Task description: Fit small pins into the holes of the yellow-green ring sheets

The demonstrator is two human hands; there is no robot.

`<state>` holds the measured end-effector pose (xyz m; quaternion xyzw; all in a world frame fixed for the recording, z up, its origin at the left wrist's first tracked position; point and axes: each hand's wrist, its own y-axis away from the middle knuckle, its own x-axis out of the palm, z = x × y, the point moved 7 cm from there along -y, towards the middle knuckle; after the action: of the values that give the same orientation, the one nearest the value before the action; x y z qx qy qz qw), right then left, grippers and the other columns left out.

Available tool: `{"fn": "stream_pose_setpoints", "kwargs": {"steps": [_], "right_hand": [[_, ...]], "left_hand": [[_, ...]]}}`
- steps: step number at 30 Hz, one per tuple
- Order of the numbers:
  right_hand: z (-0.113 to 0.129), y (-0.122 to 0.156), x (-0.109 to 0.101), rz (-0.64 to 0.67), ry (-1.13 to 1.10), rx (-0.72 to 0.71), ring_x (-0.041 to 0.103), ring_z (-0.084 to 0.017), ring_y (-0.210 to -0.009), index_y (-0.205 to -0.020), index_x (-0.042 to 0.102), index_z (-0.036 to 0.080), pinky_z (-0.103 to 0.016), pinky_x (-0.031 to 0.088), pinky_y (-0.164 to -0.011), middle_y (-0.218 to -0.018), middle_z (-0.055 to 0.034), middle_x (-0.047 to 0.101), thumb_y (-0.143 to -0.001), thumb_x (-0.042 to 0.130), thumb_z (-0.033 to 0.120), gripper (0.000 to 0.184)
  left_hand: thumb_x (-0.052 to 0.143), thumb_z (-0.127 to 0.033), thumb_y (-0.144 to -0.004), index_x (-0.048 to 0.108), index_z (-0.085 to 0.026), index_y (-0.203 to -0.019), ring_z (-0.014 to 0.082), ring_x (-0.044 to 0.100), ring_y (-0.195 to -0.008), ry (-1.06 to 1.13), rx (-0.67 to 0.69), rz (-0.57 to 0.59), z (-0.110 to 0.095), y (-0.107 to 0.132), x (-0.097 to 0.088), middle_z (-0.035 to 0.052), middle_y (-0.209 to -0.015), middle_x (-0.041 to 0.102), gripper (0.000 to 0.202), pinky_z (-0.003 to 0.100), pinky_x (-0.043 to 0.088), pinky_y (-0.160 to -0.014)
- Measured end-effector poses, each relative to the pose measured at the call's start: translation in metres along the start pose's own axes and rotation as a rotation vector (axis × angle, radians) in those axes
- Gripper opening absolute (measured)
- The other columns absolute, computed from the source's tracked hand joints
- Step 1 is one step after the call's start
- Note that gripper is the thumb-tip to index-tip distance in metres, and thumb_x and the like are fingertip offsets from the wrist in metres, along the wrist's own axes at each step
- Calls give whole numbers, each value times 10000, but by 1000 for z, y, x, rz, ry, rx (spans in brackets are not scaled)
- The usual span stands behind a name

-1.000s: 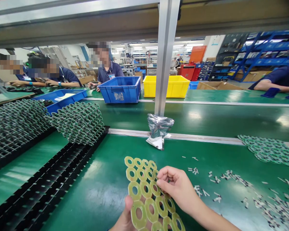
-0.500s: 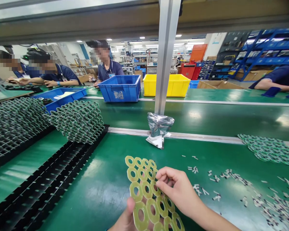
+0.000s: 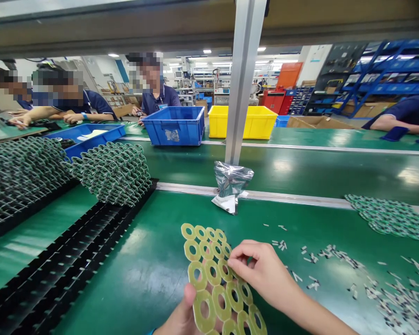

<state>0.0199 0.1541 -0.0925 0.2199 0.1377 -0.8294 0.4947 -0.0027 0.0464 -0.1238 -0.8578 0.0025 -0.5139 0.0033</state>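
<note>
In the head view, a yellowish panel of joined flat rings (image 3: pixel 213 300) is tilted up above the green bench. My left hand (image 3: pixel 181 314) grips it low on the left side, thumb on the edge and the other fingers mostly hidden behind. Closed in a pinch, my right hand (image 3: pixel 261 270) touches the panel's right edge around the middle rows. Anything between those fingertips is too small or hidden to make out. To the right of this hand, many small white strips with dark ends (image 3: pixel 338 256) lie scattered on the bench.
A silvery bag (image 3: pixel 230 179) sits at the metal post (image 3: pixel 242 83). Green circuit boards (image 3: pixel 111 172) stand in black racks (image 3: pixel 70 251) on the left; more boards (image 3: pixel 387 216) lie right. Behind are a blue bin (image 3: pixel 174 125), a yellow bin (image 3: pixel 244 122) and several co-workers.
My right hand has shifted very slightly along the panel's right edge, still pinched. The left hand and panel stay nearly in place. At far left a co-worker's arms have moved.
</note>
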Motion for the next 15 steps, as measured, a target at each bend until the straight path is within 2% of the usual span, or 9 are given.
{"fn": "stream_pose_setpoints", "kwargs": {"steps": [7, 15], "right_hand": [[-1, 1, 6, -9, 37, -19, 503, -101, -538, -612, 610, 188, -204, 368, -502, -615, 8, 573, -743, 506, 148, 172], [-1, 2, 9, -10, 64, -12, 501, -107, -546, -588, 600, 184, -213, 353, -503, -599, 7, 570, -747, 521, 160, 179]], "left_hand": [[504, -651, -645, 556, -243, -1125, 296, 327, -1241, 30, -5, 11, 4, 0, -3, 51, -1204, 543, 632, 459, 108, -1067], [526, -682, -596, 510, -212, -1169, 313, 297, -1255, -23, -45, -56, 4, 1, -7, 88, -1207, 535, 740, 490, 121, -1061]]}}
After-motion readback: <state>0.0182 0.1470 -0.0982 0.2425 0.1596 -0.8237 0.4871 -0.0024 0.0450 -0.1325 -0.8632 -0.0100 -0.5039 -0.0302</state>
